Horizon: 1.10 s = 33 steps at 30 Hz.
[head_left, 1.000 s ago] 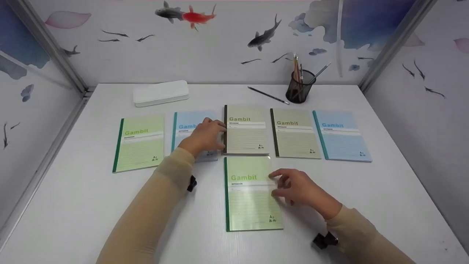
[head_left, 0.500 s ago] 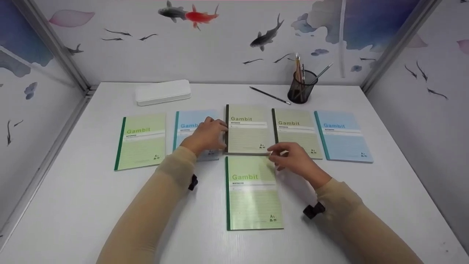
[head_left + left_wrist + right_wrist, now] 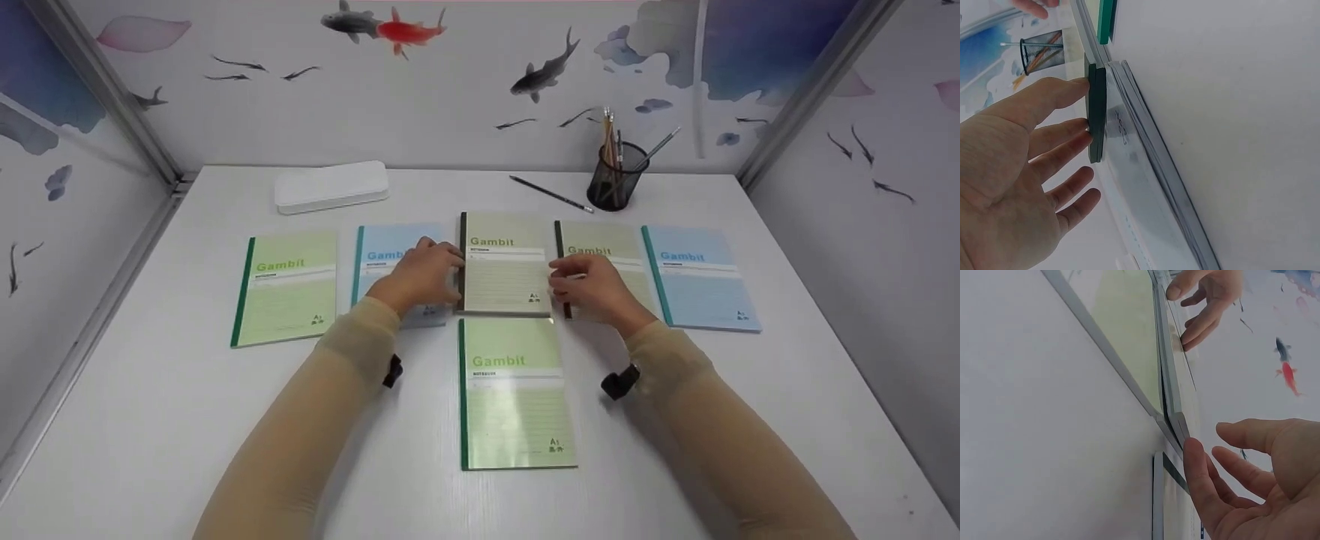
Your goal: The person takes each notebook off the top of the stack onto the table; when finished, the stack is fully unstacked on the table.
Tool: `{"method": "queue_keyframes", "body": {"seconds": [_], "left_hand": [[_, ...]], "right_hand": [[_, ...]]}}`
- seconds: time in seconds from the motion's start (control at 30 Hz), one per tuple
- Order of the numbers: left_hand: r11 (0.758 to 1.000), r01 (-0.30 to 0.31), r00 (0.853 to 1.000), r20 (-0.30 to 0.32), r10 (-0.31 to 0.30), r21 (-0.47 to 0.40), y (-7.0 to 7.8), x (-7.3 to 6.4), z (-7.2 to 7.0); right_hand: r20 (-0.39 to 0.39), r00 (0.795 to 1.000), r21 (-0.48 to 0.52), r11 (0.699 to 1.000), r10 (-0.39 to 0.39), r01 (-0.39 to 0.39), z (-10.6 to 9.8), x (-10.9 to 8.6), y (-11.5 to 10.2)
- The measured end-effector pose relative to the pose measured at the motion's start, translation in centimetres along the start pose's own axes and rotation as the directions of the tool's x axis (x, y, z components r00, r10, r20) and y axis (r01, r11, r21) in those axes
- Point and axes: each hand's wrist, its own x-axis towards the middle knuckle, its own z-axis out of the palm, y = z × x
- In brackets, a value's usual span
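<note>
A tan Gambit notebook (image 3: 506, 277) with a dark spine lies in the middle of the row. In the left wrist view its dark spine (image 3: 1096, 112) shows two layers, like two notebooks stacked. My left hand (image 3: 421, 276) reaches over the blue notebook (image 3: 375, 281), thumb and fingers touching that spine. On the opposite side, my right hand (image 3: 594, 289) is at the right edge, above the second tan notebook (image 3: 600, 240); in the right wrist view one fingertip (image 3: 1192, 447) meets the stack's corner. A green notebook (image 3: 517, 420) lies just in front.
Another green notebook (image 3: 289, 307) lies at far left, another blue notebook (image 3: 705, 300) at far right. Behind them are a white case (image 3: 334, 186), a loose pencil (image 3: 551, 193) and a black mesh cup (image 3: 613, 187) holding pencils. Walls enclose the white table (image 3: 150, 420).
My right hand has moved from the front green notebook's right edge up to the middle tan notebook's right edge. The left hand stays at the spine; the notebooks have not visibly moved.
</note>
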Motion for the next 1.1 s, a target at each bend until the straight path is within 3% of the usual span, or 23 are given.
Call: {"method": "queue_keyframes", "body": {"seconds": [0.27, 0.53, 0.87, 1.1], "left_hand": [[1.000, 0.019, 1.000, 0.003, -0.019, -0.018, 0.0, 0.3, 0.2], [1.000, -0.011, 1.000, -0.006, 0.011, -0.009, -0.4, 0.2, 0.3], [0.998, -0.038, 0.999, -0.029, 0.039, 0.050, -0.5, 0.3, -0.3], [0.999, -0.046, 0.998, -0.034, 0.047, 0.028, -0.7, 0.2, 0.2]], "right_hand": [[-0.021, 0.999, -0.058, 0.997, -0.044, 0.043, 0.0, 2.2, -0.7], [-0.032, 0.999, -0.123, 0.992, -0.021, 0.017, 0.3, 3.5, -1.0], [-0.074, 0.996, -0.171, 0.984, 0.045, -0.057, 1.1, 3.8, -2.7], [-0.088, 0.995, -0.210, 0.975, 0.057, -0.074, 1.0, 4.0, -2.7]]}}
